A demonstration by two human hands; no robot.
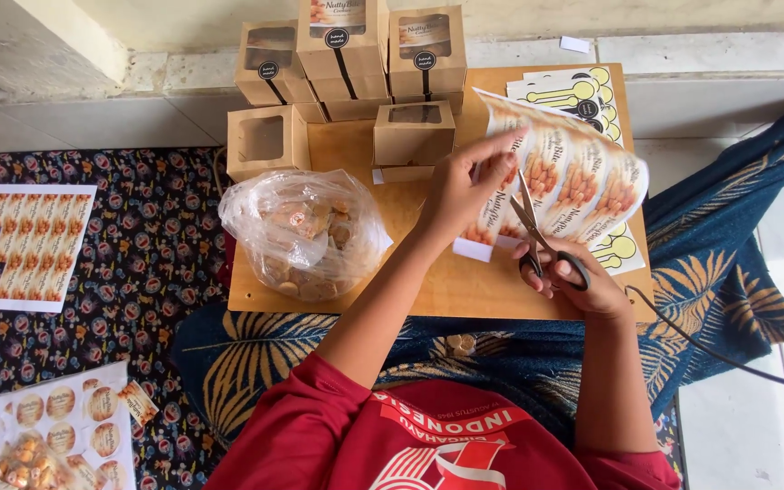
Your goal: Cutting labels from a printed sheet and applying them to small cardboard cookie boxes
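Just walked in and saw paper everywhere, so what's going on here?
A person in a red shirt is cutting a printed sheet of orange-and-white labels. The left hand holds the sheet up while the right hand works black-handled scissors into it. On the wooden board sit brown cardboard window boxes and a clear plastic bag of cookies.

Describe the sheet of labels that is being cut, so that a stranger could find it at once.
Start at the wooden board on the person's lap. Above its right half, the left hand lifts a curled label sheet while the right hand works scissors into its lower edge. Unlike the flat label sheet on the patterned floor cloth, this one is held in the air and bent.
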